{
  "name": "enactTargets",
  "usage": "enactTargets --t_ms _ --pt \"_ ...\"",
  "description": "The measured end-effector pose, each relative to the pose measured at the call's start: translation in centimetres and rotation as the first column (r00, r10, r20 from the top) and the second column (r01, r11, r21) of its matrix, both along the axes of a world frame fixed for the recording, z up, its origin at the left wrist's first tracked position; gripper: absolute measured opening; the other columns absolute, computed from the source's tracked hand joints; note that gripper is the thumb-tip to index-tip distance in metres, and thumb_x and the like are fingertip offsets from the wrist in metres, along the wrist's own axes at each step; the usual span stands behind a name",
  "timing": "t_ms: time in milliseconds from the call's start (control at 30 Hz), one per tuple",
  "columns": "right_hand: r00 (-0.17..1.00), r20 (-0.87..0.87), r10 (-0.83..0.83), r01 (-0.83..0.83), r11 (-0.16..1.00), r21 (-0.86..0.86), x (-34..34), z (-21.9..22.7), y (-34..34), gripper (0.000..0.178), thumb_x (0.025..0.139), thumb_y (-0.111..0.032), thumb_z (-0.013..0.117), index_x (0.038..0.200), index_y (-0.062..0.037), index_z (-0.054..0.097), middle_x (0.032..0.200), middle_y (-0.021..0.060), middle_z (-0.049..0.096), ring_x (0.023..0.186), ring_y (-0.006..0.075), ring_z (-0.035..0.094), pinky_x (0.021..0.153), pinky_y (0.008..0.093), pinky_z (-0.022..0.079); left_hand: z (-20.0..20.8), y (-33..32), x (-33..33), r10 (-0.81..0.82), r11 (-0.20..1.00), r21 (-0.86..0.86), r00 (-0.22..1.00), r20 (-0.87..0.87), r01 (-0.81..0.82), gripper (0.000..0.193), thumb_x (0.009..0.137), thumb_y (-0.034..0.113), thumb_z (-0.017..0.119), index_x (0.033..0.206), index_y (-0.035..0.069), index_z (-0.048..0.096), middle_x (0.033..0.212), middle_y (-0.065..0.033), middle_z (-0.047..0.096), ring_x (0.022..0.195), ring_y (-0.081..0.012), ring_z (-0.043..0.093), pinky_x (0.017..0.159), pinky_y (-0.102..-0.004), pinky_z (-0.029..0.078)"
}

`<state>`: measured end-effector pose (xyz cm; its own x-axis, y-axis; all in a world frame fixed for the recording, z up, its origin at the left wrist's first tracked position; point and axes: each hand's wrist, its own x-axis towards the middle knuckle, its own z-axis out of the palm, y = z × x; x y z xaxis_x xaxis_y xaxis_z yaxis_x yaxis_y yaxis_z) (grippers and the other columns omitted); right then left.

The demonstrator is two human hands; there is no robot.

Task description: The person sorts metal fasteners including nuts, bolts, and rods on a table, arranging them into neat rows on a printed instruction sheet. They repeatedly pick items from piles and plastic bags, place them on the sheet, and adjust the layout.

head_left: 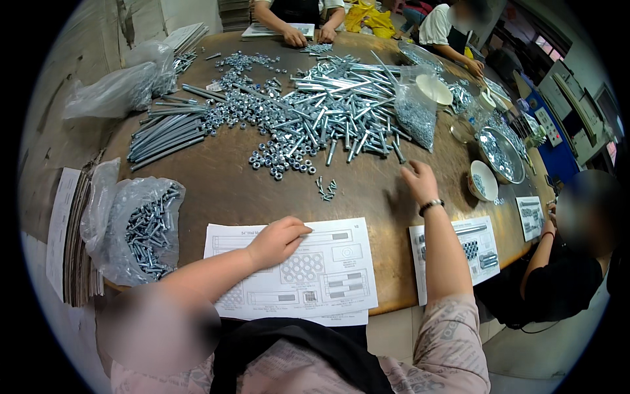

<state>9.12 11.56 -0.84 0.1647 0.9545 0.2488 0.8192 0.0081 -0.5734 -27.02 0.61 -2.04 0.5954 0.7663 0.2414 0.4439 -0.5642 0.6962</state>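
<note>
My left hand point(282, 240) rests on a stack of printed sheets point(262, 299) at the table's front edge, fingers stretched across the paper. The top sheet carries outline drawings of bolts, nuts and washers. My right hand point(420, 184), a dark bracelet at its wrist, hangs over the table just short of the long bolts point(357, 125). Its thumb and forefinger look slightly apart, and I see nothing between them. Several small screws point(325, 189) lie loose between the sheets and a heap of nuts point(282, 157).
Threaded rods point(167, 134) lie at left, above a plastic bag of bolts point(154, 230). A bag of small fasteners point(417, 115), a white bowl point(482, 180) and a metal bowl of washers point(502, 154) stand right. Co-workers sit at the far side and right.
</note>
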Motion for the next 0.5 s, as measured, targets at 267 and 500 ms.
enactTargets --t_ms 267,500 --pt "0.901 0.428 0.067 0.069 0.953 -0.294 -4.3 -0.4 8.5 0.059 0.064 -0.033 0.066 0.115 -0.0046 0.054 0.119 0.0201 0.050 0.110 0.0342 0.047 0.093 0.0378 0.041 -0.5 -0.1 0.4 0.036 0.999 0.007 0.996 0.080 -0.036 0.020 0.080 0.006 0.055 0.098 0.003 0.060 0.096 -0.0128 0.058 0.088 -0.0278 0.057 0.078 -0.0339 0.047" --pt "0.869 0.463 0.176 0.059 0.891 -0.449 -4.9 0.8 10.5 0.061 0.064 -0.028 0.066 0.122 -0.0142 0.050 0.127 0.0119 0.045 0.119 0.0300 0.041 0.098 0.0385 0.039 -0.6 0.0 0.4 0.046 0.996 0.072 0.995 0.086 -0.052 0.017 0.079 0.006 0.057 0.095 0.004 0.061 0.093 -0.0105 0.059 0.084 -0.0267 0.058 0.073 -0.0335 0.048"
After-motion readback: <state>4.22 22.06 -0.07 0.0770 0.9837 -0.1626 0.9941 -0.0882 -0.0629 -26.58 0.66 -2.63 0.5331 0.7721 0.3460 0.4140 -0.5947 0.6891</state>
